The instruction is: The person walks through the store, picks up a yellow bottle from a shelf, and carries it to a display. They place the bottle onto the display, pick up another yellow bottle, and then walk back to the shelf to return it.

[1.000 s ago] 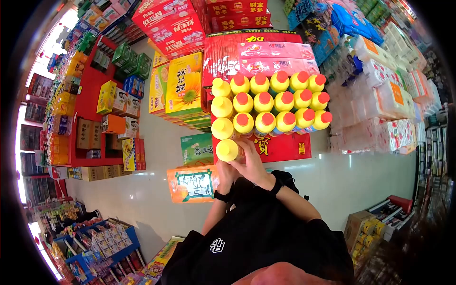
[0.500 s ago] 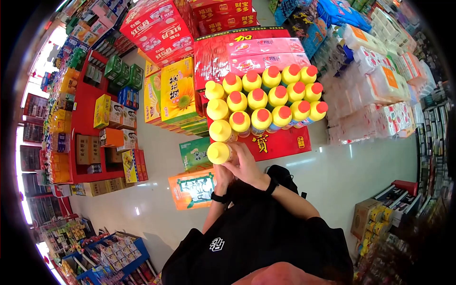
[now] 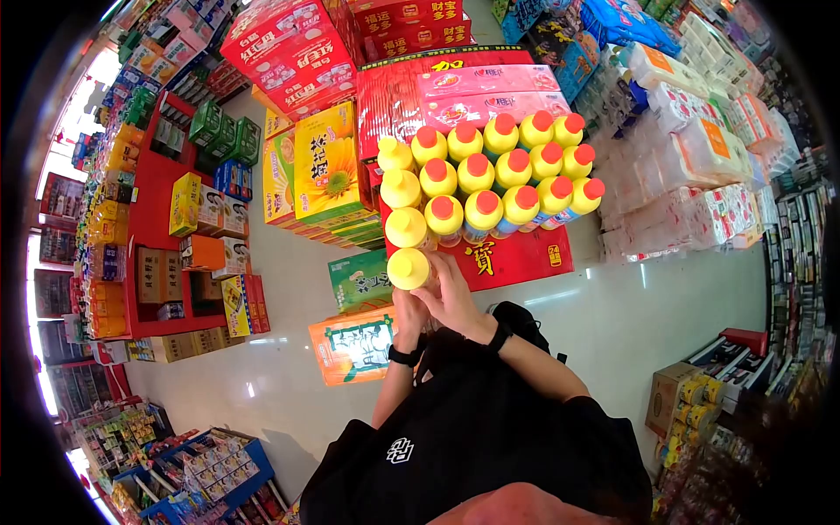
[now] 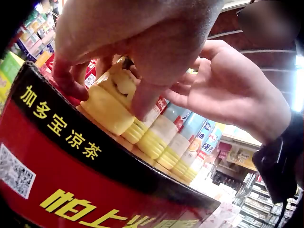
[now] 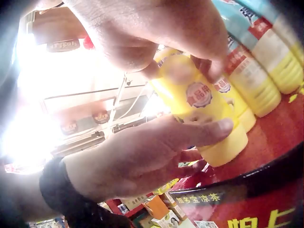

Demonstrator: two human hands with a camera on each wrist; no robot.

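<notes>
A yellow bottle stands at the front left corner of the red carton stack. My left hand holds it low down, its thumb lying across the label side in the right wrist view. Higher up, my right hand grips the same bottle from the right, its fingers curling around the upper part. The bottle's base rests close to the carton's dark edge. Behind it runs a column of matching all-yellow bottles. Beside them stand rows of red-capped bottles.
Pink tissue packs lie behind the bottles. Yellow cartons are stacked to the left, with an orange carton and a green one lower down. Wrapped paper rolls pile up at the right.
The held bottle has shifted slightly left, then back right, nearer in line with its column. Both hands keep their hold. The head view has tilted a little.
</notes>
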